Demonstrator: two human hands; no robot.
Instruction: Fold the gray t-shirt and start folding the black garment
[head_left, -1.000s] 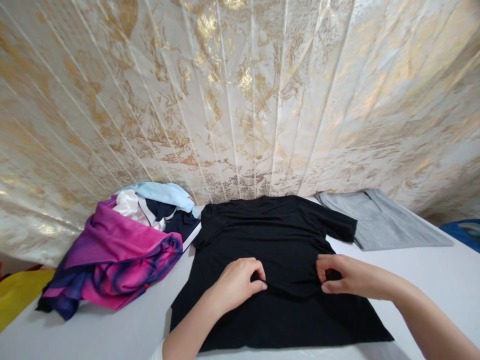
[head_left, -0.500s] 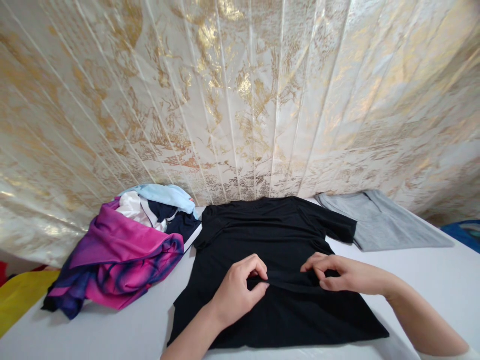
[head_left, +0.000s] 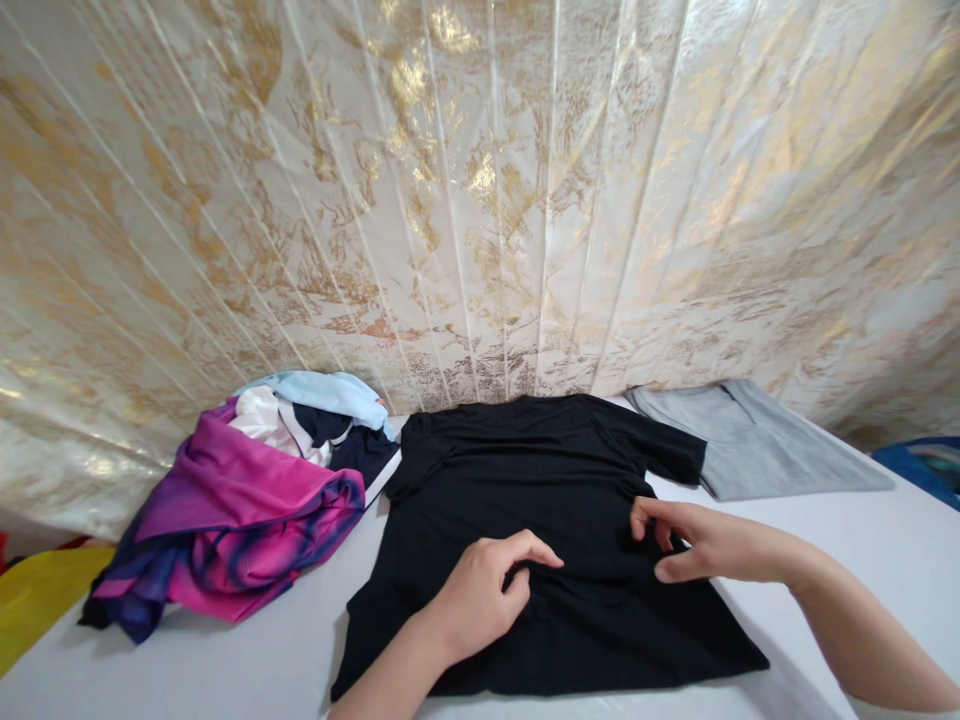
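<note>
The black shirt (head_left: 517, 470) lies spread across the lower centre of the frame on a white surface (head_left: 855, 570), collar end toward the middle of the picture and hem toward the bottom edge. Its sleeve on the right of the frame extends outward; the one on the left lies close to the body. Creases run across the chest and between the hands.

The left hand (head_left: 487, 590), at lower centre, is partly open: index finger extended over the cloth, thumb set apart from it, no fabric visibly pinched. The right hand (head_left: 694, 545), at lower right of centre, is partly open above the shirt's side edge, fingers bent and thumb separated by a gap; no grip on the cloth is seen. Whether either hand's fingertips press on the fabric cannot be determined.

At right, a grey garment (head_left: 787, 455) lies flat, its near-left edge at the end of the extended black sleeve. At left, a heap comprises a magenta and purple garment (head_left: 255, 490), white fabric (head_left: 262, 422), navy fabric (head_left: 367, 452) and a light blue garment (head_left: 337, 395). Yellow cloth (head_left: 52, 595) shows at the lower left edge. A white and gold patterned sheet (head_left: 457, 220) fills the upper frame.
</note>
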